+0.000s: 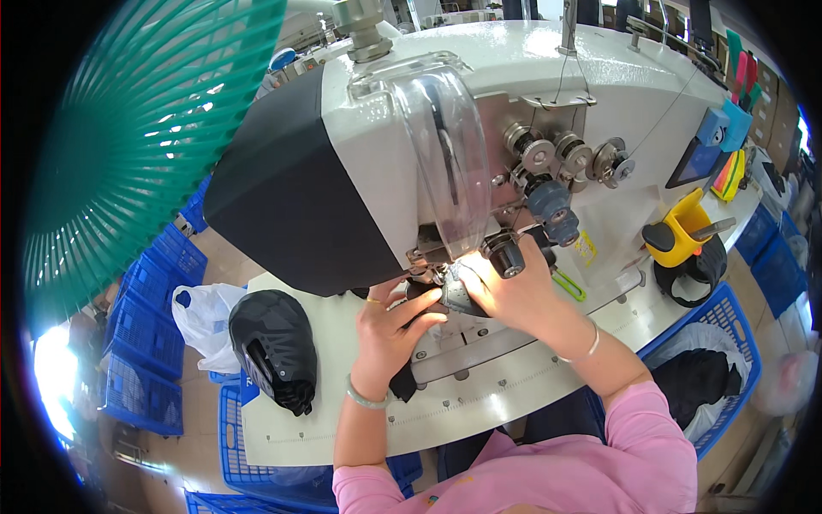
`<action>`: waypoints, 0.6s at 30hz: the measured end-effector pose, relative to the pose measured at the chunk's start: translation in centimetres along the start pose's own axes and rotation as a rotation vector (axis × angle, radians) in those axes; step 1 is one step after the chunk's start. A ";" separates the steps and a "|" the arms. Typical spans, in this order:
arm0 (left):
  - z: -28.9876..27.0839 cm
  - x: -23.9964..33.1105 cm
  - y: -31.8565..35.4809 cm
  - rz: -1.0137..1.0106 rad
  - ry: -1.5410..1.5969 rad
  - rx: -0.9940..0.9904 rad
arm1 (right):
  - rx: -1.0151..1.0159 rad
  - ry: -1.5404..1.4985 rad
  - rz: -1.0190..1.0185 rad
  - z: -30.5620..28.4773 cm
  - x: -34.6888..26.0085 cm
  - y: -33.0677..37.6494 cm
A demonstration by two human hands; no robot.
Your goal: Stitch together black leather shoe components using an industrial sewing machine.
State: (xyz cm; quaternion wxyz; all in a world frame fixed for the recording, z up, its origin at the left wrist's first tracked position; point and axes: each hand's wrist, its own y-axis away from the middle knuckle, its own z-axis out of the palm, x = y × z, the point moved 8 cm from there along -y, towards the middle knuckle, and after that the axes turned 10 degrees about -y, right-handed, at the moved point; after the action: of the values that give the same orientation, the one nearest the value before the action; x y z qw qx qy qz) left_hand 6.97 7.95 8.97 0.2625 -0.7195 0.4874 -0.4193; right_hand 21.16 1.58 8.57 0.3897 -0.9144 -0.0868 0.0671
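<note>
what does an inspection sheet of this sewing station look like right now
surface: white machine table, bare near its front edge
job's things: dark fabric piece under the needle area of the white sewing machine
clutter: black bundle at table's left end; yellow and black tape dispenser at right
grippers: left hand and right hand both pressing on the fabric
cables: thin thread running down the machine
surroundings: green fan, blue crates, white plastic bag, blue basket holding dark cloth
</note>
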 end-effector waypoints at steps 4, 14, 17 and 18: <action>0.0 0.7 0.0 0.080 -0.165 -0.108 | 0.140 -0.237 -0.057 -1.9 -2.1 2.6; -0.2 1.5 0.0 0.224 -0.132 -0.083 | 0.259 -0.359 -0.134 -0.9 -1.2 3.2; 0.0 2.1 -0.1 0.220 -0.182 -0.105 | 0.275 -0.354 -0.137 -1.0 -1.1 3.2; -0.1 2.4 -0.2 0.224 -0.185 -0.089 | 0.278 -0.343 -0.135 -1.0 -1.0 3.2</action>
State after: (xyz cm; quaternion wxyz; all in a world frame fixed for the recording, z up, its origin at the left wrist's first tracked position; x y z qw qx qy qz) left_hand 7.45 5.79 10.01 0.3194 -0.7071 0.5566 -0.2971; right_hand 20.68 -1.54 6.96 0.4952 -0.8191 -0.2025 0.2069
